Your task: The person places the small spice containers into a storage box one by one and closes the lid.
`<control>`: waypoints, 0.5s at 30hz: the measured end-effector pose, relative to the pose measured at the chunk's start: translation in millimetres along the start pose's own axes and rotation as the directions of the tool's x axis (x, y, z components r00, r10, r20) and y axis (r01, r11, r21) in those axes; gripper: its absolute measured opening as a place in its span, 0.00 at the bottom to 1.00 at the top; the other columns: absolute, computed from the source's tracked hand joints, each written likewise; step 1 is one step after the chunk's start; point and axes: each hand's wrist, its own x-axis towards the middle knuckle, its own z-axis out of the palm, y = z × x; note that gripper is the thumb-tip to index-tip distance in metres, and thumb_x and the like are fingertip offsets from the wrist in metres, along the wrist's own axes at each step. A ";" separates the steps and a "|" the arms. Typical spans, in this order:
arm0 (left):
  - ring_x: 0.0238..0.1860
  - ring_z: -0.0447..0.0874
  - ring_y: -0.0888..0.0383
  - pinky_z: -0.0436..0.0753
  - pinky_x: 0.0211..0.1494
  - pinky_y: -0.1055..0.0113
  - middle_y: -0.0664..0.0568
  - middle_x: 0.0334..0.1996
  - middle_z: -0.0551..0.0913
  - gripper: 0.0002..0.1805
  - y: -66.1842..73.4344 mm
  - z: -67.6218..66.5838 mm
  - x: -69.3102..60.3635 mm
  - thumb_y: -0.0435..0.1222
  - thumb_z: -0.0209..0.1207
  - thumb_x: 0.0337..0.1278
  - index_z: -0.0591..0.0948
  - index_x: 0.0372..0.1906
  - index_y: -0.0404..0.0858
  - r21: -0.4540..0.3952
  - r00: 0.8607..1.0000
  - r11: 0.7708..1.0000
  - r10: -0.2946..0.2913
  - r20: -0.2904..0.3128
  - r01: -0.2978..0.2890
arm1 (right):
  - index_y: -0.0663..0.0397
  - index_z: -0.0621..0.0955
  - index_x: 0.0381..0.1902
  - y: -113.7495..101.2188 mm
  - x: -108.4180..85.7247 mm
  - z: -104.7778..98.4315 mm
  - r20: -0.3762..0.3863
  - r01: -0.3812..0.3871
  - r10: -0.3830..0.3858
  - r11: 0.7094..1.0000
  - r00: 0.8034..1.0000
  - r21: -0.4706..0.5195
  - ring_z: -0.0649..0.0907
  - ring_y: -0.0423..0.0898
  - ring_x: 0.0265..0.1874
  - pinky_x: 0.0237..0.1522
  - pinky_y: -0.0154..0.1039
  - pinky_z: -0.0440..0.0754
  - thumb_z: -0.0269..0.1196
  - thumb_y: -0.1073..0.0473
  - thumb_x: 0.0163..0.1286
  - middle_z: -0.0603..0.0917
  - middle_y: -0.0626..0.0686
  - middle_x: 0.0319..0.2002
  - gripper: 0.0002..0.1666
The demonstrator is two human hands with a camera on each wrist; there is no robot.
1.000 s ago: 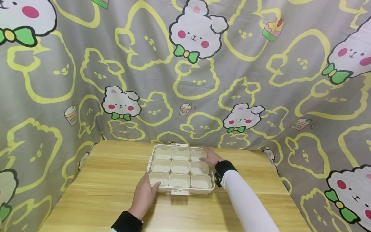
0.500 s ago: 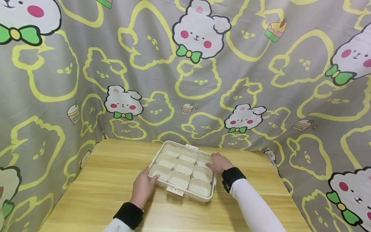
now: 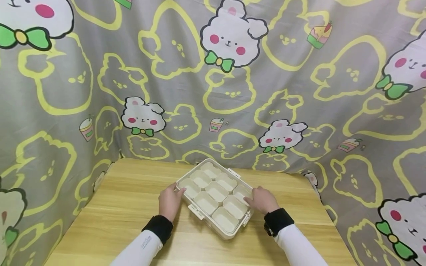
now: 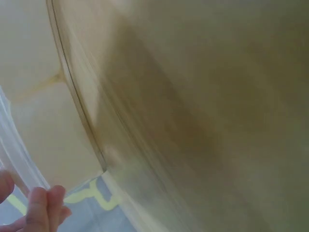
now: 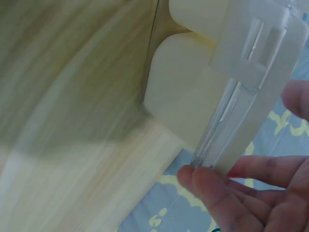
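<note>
Turned at an angle near the middle of the table is a cream divided storage box (image 3: pixel 229 235), with several rounded compartments beneath a clear lid. My left hand (image 3: pixel 169 202) holds its left corner, the thumb over the rim. In the left wrist view, the left fingers (image 4: pixel 41 208) meet at the box's edge. At the right corner my right hand (image 3: pixel 264 199) grips the box, thumb on top. The right wrist view shows the right fingertips (image 5: pixel 207 181) against the pale rim (image 5: pixel 241 130), below a white latch (image 5: pixel 260 43). Most compartments look bare inside.
The wooden table (image 3: pixel 126 207) has a grey curtain (image 3: pixel 186 92) with cartoon faces hanging behind it and on both sides. A white clip latch (image 3: pixel 195 212) sticks out from the box's near side, another (image 3: pixel 233 172) from its far side.
The box has turned clockwise from square-on to a slant. My right hand has come nearer and to the right with its corner, while my left hand has shifted slightly farther away.
</note>
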 end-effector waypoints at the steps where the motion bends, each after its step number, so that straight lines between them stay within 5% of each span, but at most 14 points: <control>1: 0.41 0.88 0.39 0.85 0.44 0.46 0.31 0.42 0.86 0.25 1.1 1.6 2.4 0.37 0.71 0.56 0.82 0.51 0.22 0.000 1.000 1.000 0.004 -0.008 -0.004 | 0.70 0.81 0.37 -1.0 -3.9 0.1 -0.002 -0.007 0.007 1.000 1.000 0.002 0.82 0.57 0.31 0.40 0.56 0.82 0.65 0.45 0.68 0.80 0.62 0.31 0.28; 8: 0.39 0.89 0.41 0.86 0.40 0.50 0.32 0.41 0.86 0.20 -0.1 16.9 16.1 0.33 0.68 0.59 0.82 0.51 0.22 -0.084 0.998 0.995 0.051 -0.021 -0.053 | 0.60 0.75 0.20 -10.7 -33.3 4.0 -0.079 0.003 -0.002 1.000 0.997 0.011 0.75 0.49 0.22 0.30 0.51 0.80 0.69 0.47 0.64 0.75 0.55 0.23 0.25; 12: 0.46 0.87 0.42 0.87 0.42 0.55 0.31 0.46 0.85 0.27 -2.8 22.3 21.1 0.34 0.65 0.63 0.74 0.61 0.21 -0.221 0.994 0.974 -0.018 0.110 0.042 | 0.55 0.71 0.14 -20.5 -46.6 7.2 -0.115 0.002 0.000 1.000 0.993 0.021 0.75 0.48 0.20 0.29 0.51 0.80 0.69 0.47 0.63 0.75 0.55 0.21 0.28; 15: 0.58 0.81 0.39 0.83 0.54 0.56 0.29 0.56 0.79 0.32 -5.7 26.9 27.5 0.33 0.61 0.67 0.65 0.69 0.21 -0.346 0.967 0.929 -0.046 0.252 0.134 | 0.54 0.69 0.12 -29.8 -54.0 7.9 -0.128 -0.011 0.014 1.000 0.992 0.026 0.76 0.49 0.19 0.27 0.51 0.80 0.69 0.47 0.64 0.76 0.56 0.21 0.29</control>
